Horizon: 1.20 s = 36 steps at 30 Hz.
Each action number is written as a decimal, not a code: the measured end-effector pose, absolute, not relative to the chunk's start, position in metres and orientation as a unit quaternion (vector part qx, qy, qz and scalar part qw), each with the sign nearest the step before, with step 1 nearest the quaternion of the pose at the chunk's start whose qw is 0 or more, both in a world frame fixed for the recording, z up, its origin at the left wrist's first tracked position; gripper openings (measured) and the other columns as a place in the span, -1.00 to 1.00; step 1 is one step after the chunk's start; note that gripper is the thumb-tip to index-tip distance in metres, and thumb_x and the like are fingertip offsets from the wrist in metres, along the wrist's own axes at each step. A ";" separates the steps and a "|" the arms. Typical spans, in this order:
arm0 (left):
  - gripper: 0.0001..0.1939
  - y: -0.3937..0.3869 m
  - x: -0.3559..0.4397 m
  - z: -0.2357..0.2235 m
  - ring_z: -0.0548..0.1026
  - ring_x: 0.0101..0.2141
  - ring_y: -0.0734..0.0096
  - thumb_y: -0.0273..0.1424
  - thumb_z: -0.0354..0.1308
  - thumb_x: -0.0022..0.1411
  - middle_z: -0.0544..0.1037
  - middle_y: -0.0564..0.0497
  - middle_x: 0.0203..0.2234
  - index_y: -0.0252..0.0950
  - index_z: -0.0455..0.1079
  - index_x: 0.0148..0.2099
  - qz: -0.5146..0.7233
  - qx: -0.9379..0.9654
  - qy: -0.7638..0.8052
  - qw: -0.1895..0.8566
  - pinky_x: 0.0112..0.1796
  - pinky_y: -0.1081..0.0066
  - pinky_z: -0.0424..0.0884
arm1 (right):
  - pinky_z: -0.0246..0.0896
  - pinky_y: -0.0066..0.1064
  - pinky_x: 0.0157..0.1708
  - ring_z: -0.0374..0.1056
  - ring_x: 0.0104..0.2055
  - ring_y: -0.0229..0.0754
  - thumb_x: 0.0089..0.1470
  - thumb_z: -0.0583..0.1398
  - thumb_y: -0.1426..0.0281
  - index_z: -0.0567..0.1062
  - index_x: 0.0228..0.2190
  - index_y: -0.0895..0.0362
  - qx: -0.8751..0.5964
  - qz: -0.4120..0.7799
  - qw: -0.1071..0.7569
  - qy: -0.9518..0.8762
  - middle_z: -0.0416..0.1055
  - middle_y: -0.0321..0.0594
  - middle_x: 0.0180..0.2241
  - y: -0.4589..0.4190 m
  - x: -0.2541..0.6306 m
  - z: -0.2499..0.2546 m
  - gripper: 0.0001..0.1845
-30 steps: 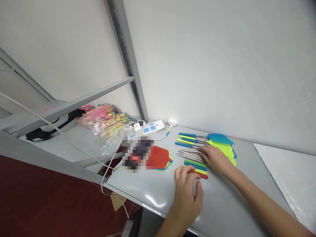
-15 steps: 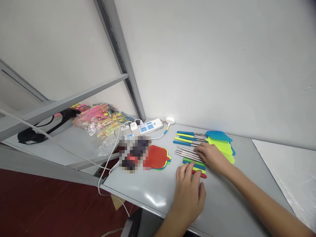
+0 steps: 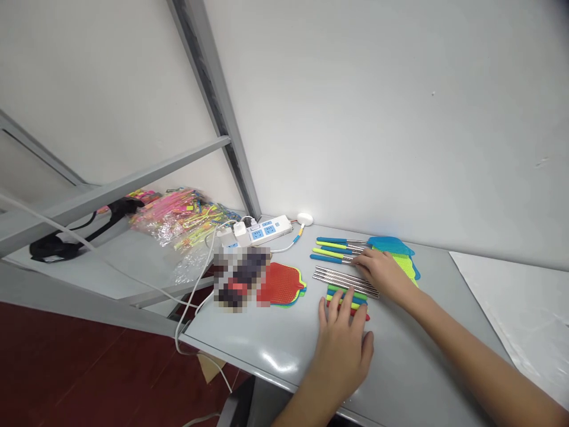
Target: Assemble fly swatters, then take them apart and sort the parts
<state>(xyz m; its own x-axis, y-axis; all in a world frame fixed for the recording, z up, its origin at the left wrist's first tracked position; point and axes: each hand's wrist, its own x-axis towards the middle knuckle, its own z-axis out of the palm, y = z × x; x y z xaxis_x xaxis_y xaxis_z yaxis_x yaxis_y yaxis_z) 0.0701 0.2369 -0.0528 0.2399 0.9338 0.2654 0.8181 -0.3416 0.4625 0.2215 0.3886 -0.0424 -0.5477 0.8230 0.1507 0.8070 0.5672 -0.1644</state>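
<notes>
My right hand (image 3: 383,276) lies flat, fingers apart, over the ends of several steel rods (image 3: 344,280) and against a stack of yellow-green plastic fly swatter heads (image 3: 403,265), with a blue head (image 3: 390,244) on top. My left hand (image 3: 342,350) rests with spread fingers on a small pile of green, blue, yellow and red handle grips (image 3: 347,299). Behind the rods lie several swatter shafts with blue and yellow grips (image 3: 333,249). A stack of swatter heads, red on top (image 3: 280,284), lies to the left.
A white power strip (image 3: 262,231) with plugs and white cables sits at the wall on the grey table (image 3: 422,367). A pixelated object (image 3: 242,279) stands beside the red head. A plastic bag of bright pink and yellow items (image 3: 178,219) lies beyond a grey metal bar. A white sheet (image 3: 511,308) lies at the right.
My left hand has moved up over the grips and flattened on them. The steel rods now reach further right under my right hand, which covers more of the yellow-green heads.
</notes>
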 end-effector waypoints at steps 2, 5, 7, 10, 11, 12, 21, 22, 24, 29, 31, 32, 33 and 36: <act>-0.55 0.244 0.073 -0.050 0.08 0.27 -0.03 -0.19 0.00 0.33 0.15 -0.12 0.30 -0.16 0.25 0.22 0.239 0.796 0.548 0.092 0.18 -0.19 0.04 | 0.07 -0.27 -0.22 0.34 -0.14 -0.06 0.30 -0.03 0.33 0.53 -0.21 0.06 -0.473 0.023 0.104 -0.875 0.46 -0.12 -0.24 0.394 0.222 -0.044 -0.67; -0.39 0.259 0.075 -0.048 -0.02 0.31 -0.03 0.02 -0.08 0.32 0.12 -0.18 0.31 -0.20 0.19 0.28 0.215 0.818 0.529 0.067 0.20 -0.18 0.00 | 0.06 -0.27 -0.23 0.33 -0.17 -0.05 0.29 -0.02 0.34 0.50 -0.22 0.10 -0.486 0.004 0.102 -0.868 0.45 -0.10 -0.24 0.399 0.221 -0.044 -0.70; -0.28 0.269 0.074 -0.049 -0.07 0.33 -0.02 0.11 -0.13 0.29 0.12 -0.21 0.31 -0.24 0.14 0.31 0.199 0.826 0.524 0.064 0.21 -0.16 -0.02 | 0.05 -0.27 -0.23 0.32 -0.18 -0.04 0.28 0.00 0.34 0.49 -0.22 0.12 -0.493 -0.005 0.100 -0.864 0.44 -0.08 -0.22 0.402 0.221 -0.045 -0.72; -0.20 0.280 0.071 -0.055 -0.13 0.34 -0.02 0.16 -0.16 0.25 0.10 -0.22 0.32 -0.25 0.09 0.34 0.177 0.827 0.529 0.072 0.22 -0.17 -0.05 | 0.05 -0.27 -0.24 0.31 -0.19 -0.04 0.27 0.02 0.33 0.49 -0.23 0.13 -0.494 -0.008 0.089 -0.865 0.42 -0.08 -0.21 0.406 0.222 -0.047 -0.74; -0.19 0.282 0.070 -0.058 -0.14 0.34 -0.02 0.17 -0.16 0.25 0.09 -0.22 0.32 -0.25 0.08 0.35 0.171 0.826 0.532 0.074 0.22 -0.18 -0.06 | 0.05 -0.27 -0.25 0.31 -0.18 -0.03 0.27 0.02 0.33 0.50 -0.23 0.12 -0.493 -0.007 0.084 -0.866 0.42 -0.09 -0.22 0.407 0.222 -0.048 -0.74; -0.19 0.283 0.069 -0.060 -0.14 0.34 -0.03 0.17 -0.16 0.25 0.07 -0.22 0.33 -0.24 0.07 0.35 0.167 0.825 0.534 0.074 0.22 -0.18 -0.06 | 0.05 -0.27 -0.26 0.31 -0.18 -0.03 0.27 0.03 0.33 0.50 -0.24 0.12 -0.491 -0.005 0.078 -0.867 0.42 -0.09 -0.22 0.409 0.223 -0.049 -0.74; -0.21 0.281 0.076 -0.073 -0.03 0.32 -0.02 0.16 -0.19 0.26 0.06 -0.21 0.34 -0.23 0.10 0.34 0.165 0.811 0.561 0.033 0.23 -0.16 -0.08 | 0.04 -0.26 -0.25 0.30 -0.15 0.02 0.27 -0.01 0.39 0.46 -0.30 0.14 -0.485 0.023 0.067 -0.872 0.42 -0.05 -0.24 0.411 0.223 -0.050 -0.74; -0.22 0.281 0.077 -0.073 -0.03 0.32 -0.01 0.16 -0.20 0.27 0.06 -0.21 0.33 -0.23 0.11 0.34 0.164 0.809 0.564 0.030 0.23 -0.16 -0.08 | 0.04 -0.25 -0.25 0.30 -0.15 0.02 0.28 -0.02 0.38 0.45 -0.31 0.14 -0.485 0.028 0.070 -0.871 0.43 -0.05 -0.24 0.410 0.223 -0.049 -0.74; -0.23 0.283 0.078 -0.074 -0.03 0.32 -0.01 0.15 -0.20 0.28 0.08 -0.21 0.33 -0.23 0.12 0.33 0.160 0.808 0.566 0.026 0.23 -0.16 -0.07 | 0.05 -0.24 -0.24 0.32 -0.17 0.02 0.28 -0.05 0.38 0.42 -0.33 0.13 -0.487 0.045 0.078 -0.869 0.45 -0.05 -0.24 0.406 0.223 -0.045 -0.73; -0.24 0.288 0.080 -0.075 -0.02 0.32 -0.02 0.14 -0.19 0.28 0.09 -0.21 0.32 -0.23 0.13 0.33 0.154 0.807 0.569 0.032 0.22 -0.17 -0.05 | 0.12 -0.31 -0.37 0.36 -0.39 -0.12 0.30 -0.09 0.32 0.35 -0.35 0.08 -0.496 0.121 0.093 -0.855 0.50 -0.17 -0.36 0.393 0.228 -0.030 -0.72; -0.24 0.288 0.080 -0.075 -0.03 0.32 -0.02 0.14 -0.21 0.29 0.09 -0.22 0.32 -0.24 0.12 0.33 0.158 0.807 0.568 0.033 0.21 -0.18 -0.05 | 0.13 -0.36 -0.46 0.36 -0.44 -0.16 0.30 -0.10 0.28 0.35 -0.33 0.06 -0.499 0.149 0.101 -0.848 0.50 -0.21 -0.38 0.387 0.231 -0.021 -0.71; -0.24 0.288 0.079 -0.075 -0.04 0.32 -0.02 0.14 -0.22 0.29 0.09 -0.23 0.32 -0.24 0.11 0.34 0.161 0.808 0.566 0.034 0.21 -0.18 -0.06 | 0.13 -0.38 -0.49 0.36 -0.44 -0.17 0.30 -0.10 0.26 0.35 -0.32 0.05 -0.499 0.160 0.105 -0.845 0.50 -0.22 -0.38 0.383 0.233 -0.015 -0.71; -0.24 0.288 0.079 -0.075 -0.04 0.32 -0.02 0.14 -0.22 0.29 0.09 -0.23 0.32 -0.24 0.11 0.34 0.164 0.809 0.564 0.035 0.22 -0.18 -0.06 | 0.13 -0.40 -0.51 0.37 -0.45 -0.19 0.30 -0.10 0.24 0.35 -0.32 0.05 -0.500 0.169 0.111 -0.842 0.50 -0.23 -0.38 0.380 0.236 -0.010 -0.70; -0.25 0.288 0.077 -0.074 -0.02 0.31 -0.03 0.13 -0.20 0.29 0.11 -0.23 0.31 -0.22 0.11 0.34 0.169 0.811 0.559 0.034 0.22 -0.18 -0.07 | 0.13 -0.41 -0.54 0.35 -0.49 -0.21 0.28 -0.07 0.18 0.38 -0.32 0.03 -0.510 0.194 0.133 -0.828 0.49 -0.26 -0.42 0.368 0.244 0.008 -0.68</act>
